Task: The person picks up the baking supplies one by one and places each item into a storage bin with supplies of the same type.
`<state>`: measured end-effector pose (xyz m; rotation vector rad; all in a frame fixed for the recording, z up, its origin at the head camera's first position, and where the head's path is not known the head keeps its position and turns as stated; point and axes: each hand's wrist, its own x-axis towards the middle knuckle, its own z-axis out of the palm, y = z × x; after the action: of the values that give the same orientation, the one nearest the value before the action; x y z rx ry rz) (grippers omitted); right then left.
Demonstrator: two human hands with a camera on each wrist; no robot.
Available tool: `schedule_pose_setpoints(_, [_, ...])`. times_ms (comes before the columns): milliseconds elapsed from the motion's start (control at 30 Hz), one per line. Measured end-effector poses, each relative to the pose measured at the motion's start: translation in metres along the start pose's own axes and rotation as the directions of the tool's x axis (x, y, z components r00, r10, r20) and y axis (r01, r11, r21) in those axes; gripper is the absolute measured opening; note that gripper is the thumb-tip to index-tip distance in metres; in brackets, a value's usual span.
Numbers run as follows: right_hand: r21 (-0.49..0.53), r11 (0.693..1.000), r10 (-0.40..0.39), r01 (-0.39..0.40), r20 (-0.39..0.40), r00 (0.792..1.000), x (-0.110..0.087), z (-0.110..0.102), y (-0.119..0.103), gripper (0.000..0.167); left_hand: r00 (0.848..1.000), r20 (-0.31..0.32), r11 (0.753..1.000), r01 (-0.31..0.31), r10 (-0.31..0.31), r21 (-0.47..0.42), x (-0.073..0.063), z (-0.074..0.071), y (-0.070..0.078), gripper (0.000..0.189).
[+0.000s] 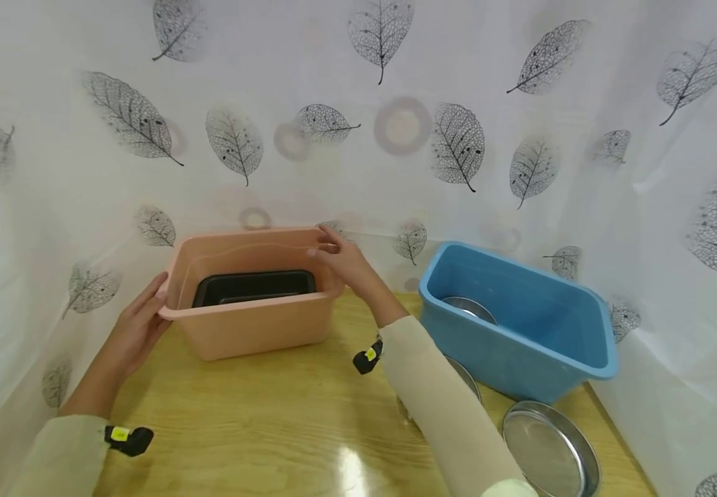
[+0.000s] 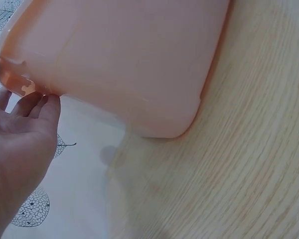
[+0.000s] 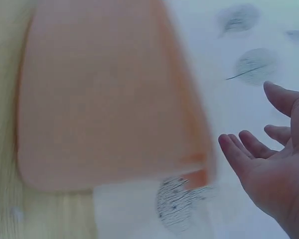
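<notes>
I'd judge the pink tub (image 1: 259, 333) on the table (image 1: 259, 414) light, springy and slightly slick, best held by its rim (image 1: 240, 306) at both ends, where the left hand (image 1: 134, 335) pinches one and the right hand (image 1: 350, 268) is spread beside the other.

sleeves (image 1: 442, 397): cream, long | wrist units (image 1: 137, 442): small, black | labels (image 1: 119, 434): yellow | fingers (image 2: 50, 114): bare

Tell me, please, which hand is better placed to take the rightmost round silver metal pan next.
Probably the right hand: nearer the pan, open, seemingly off the peach rectangular plastic bin; the left hand holds that bin's rim.
</notes>
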<state>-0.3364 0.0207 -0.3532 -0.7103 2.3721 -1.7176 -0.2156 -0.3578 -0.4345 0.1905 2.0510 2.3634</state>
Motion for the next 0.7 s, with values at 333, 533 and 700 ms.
schedule_pose_setpoints(333, [0.331, 0.938, -0.078, 0.101, -0.083, 0.993, -0.070, -0.028, -0.036, 0.060, 1.000, -0.004, 0.999, 0.000, -0.001, -0.048, 0.000, 0.002, 0.000, 0.068])
schedule_pose_setpoints(533, [0.414, 0.904, -0.060, 0.111, -0.136, 0.989, -0.095, -0.046, -0.038, 0.057, 1.000, -0.004, 0.998, 0.009, -0.009, -0.057, 0.001, 0.003, 0.000, 0.068])
schedule_pose_setpoints(700, [0.416, 0.902, -0.057, 0.118, -0.157, 0.986, -0.118, -0.060, -0.038, 0.058, 1.000, -0.009, 0.999, 0.003, -0.003, -0.050, 0.000, 0.005, -0.001, 0.067])
